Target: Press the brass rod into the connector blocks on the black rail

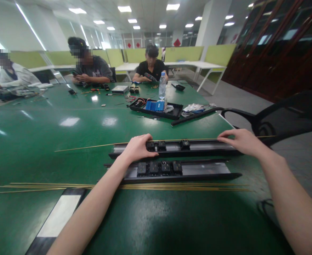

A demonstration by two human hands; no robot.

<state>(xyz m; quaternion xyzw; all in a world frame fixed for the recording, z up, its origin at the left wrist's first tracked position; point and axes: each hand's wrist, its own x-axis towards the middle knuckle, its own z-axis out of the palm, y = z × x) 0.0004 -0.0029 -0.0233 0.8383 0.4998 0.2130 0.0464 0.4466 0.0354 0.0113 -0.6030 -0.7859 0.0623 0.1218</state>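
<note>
A long thin brass-coloured rod [84, 147] runs along the back edge of the farther black channel [211, 150]. My right hand [239, 140] pinches the rod near the channel's right end. At the channel's left part is my left hand [140, 147], its thumb and fingers apart around the channel beside a black block [161, 145]; whether its fingertips hold the rod is hidden. Another black block [185, 144] sits farther right in this channel. The nearer channel [206, 171] holds several black blocks [153, 168] in a row.
Several loose rods [198, 187] lie nearer me, crossing a black-and-white flat object [60, 212] under my left forearm. Beyond the channels are a black tray [175, 112], a bottle [162, 86] and gloves [194, 109]. A chair [285, 113] stands right. People sit across the table [97, 120].
</note>
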